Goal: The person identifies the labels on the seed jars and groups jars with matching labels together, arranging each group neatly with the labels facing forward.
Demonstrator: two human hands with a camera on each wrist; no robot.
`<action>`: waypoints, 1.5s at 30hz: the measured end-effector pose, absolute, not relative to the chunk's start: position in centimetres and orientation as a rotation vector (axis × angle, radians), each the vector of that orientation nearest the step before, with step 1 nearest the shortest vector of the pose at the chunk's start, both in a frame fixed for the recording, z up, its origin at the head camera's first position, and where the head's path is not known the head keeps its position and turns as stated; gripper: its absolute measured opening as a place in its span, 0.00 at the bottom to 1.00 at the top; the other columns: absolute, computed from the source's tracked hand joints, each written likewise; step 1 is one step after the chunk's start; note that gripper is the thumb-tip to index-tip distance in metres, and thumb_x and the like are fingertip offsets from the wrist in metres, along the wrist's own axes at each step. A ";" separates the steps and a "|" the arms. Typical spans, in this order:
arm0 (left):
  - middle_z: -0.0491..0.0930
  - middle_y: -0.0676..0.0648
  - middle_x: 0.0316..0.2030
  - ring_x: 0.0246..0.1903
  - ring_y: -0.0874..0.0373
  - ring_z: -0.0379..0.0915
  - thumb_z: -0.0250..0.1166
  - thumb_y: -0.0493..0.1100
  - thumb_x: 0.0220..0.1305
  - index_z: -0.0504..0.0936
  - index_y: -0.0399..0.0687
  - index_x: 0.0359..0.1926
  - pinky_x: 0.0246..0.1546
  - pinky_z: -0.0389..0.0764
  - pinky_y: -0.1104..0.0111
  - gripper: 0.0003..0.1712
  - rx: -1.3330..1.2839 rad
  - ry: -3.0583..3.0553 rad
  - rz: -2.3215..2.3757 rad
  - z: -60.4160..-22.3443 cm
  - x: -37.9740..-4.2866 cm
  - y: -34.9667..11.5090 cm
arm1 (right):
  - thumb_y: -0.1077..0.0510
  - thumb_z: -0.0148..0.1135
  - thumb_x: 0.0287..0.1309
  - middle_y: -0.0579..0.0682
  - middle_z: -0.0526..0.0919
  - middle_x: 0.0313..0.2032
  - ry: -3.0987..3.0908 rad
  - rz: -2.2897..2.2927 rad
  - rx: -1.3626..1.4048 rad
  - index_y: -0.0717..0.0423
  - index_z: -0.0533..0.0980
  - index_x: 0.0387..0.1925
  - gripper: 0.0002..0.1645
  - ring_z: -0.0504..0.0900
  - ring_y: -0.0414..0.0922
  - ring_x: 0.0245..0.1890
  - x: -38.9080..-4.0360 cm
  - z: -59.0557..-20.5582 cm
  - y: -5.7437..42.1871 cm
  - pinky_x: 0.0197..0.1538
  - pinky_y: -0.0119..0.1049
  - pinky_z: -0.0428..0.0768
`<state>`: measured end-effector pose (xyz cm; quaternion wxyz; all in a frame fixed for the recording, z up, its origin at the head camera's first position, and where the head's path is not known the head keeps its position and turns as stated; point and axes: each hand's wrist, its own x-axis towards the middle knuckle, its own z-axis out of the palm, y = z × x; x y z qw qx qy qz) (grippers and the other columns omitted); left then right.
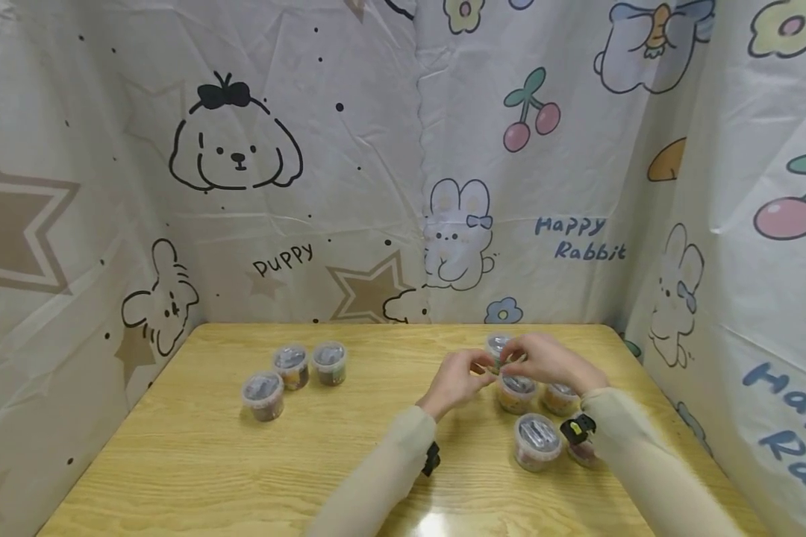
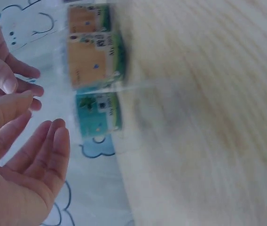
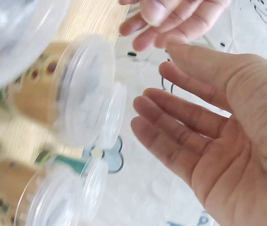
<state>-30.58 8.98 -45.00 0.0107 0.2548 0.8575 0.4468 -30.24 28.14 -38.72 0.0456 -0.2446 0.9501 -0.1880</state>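
My left hand (image 1: 455, 382) and right hand (image 1: 544, 361) hover close together above a cluster of lidded plastic tubs on the right side of the table. Fingers are loosely bent on both, and nothing shows between them in either wrist view. Beneath them sit a green-labelled tub (image 2: 96, 113) at the back and an orange-labelled tub (image 1: 516, 399). Another orange-labelled tub (image 1: 560, 400) stands beside it, under the right hand. Closer in is a larger-looking tub (image 1: 537, 447) with a clear lid. The right cuff partly hides one more tub (image 1: 583, 453).
Three similar tubs stand on the left: a front one (image 1: 263, 399), an orange-labelled one (image 1: 291, 369) and a green-labelled one (image 1: 330, 365). The wood-grain table (image 1: 242, 477) meets a printed cloth (image 1: 363, 186) at its back and sides.
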 end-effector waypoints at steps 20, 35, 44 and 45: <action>0.87 0.49 0.39 0.38 0.58 0.81 0.66 0.43 0.66 0.86 0.47 0.41 0.39 0.82 0.66 0.07 0.647 2.803 1.557 -42.5 -30.3 1.0 | 0.53 0.64 0.63 0.39 0.86 0.35 2.872 -0.600 -0.880 0.47 0.85 0.37 0.06 0.81 0.35 0.35 -30.6 -38.3 21.5 0.39 0.34 0.81; 0.86 0.49 0.32 0.32 0.60 0.80 0.67 0.43 0.65 0.87 0.48 0.34 0.36 0.81 0.64 0.05 0.498 2.904 1.566 -42.8 -30.4 -5.1 | 0.57 0.64 0.63 0.43 0.87 0.32 2.906 -0.726 -1.000 0.53 0.85 0.36 0.06 0.79 0.35 0.30 -31.3 -39.2 14.8 0.35 0.33 0.79; 0.85 0.51 0.28 0.26 0.63 0.76 0.67 0.39 0.64 0.87 0.46 0.32 0.30 0.79 0.68 0.05 0.426 3.033 1.498 -44.2 -30.1 -8.3 | 0.58 0.64 0.63 0.45 0.87 0.32 2.888 -0.830 -1.055 0.52 0.85 0.34 0.05 0.83 0.38 0.31 -31.9 -41.6 11.9 0.35 0.31 0.81; 0.85 0.50 0.28 0.26 0.63 0.77 0.67 0.39 0.63 0.88 0.46 0.32 0.29 0.79 0.68 0.05 0.427 3.057 1.491 -44.3 -30.2 -8.6 | 0.58 0.64 0.63 0.45 0.87 0.33 2.889 -0.831 -1.059 0.53 0.85 0.34 0.06 0.83 0.38 0.32 -32.0 -42.0 11.7 0.35 0.31 0.81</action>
